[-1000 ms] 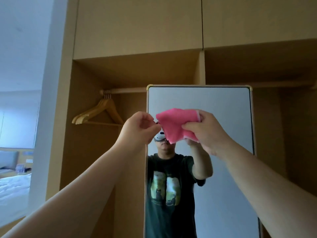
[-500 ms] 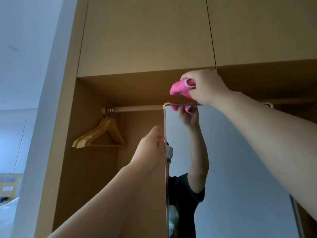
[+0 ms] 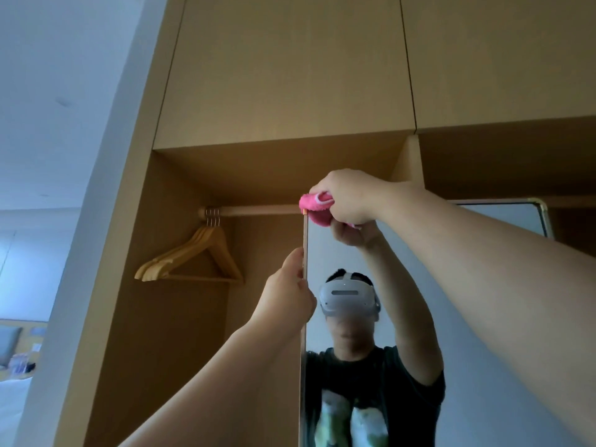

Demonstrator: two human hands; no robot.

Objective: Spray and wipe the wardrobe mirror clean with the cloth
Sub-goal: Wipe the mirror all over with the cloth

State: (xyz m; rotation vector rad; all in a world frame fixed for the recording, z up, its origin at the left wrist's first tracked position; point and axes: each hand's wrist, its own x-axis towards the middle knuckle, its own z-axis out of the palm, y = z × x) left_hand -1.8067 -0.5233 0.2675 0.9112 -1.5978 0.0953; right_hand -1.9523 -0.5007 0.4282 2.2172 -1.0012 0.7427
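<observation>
The tall gold-framed wardrobe mirror (image 3: 483, 333) stands in front of the open wardrobe and reflects a person in a dark T-shirt. My right hand (image 3: 350, 196) grips a bunched pink cloth (image 3: 314, 204) and presses it against the mirror's top left corner. My left hand (image 3: 288, 290) holds the mirror's left edge lower down, fingers curled around the frame. No spray bottle is in view.
Several wooden hangers (image 3: 193, 256) hang on the rail (image 3: 258, 210) inside the wardrobe (image 3: 283, 75), left of the mirror. Closed upper cupboard doors sit above. A bed (image 3: 13, 408) and a headboard show at far left.
My right hand carried the cloth from mid-mirror up to the top left corner. My left hand let go of the cloth and took hold of the mirror's left edge. The view tilted upward.
</observation>
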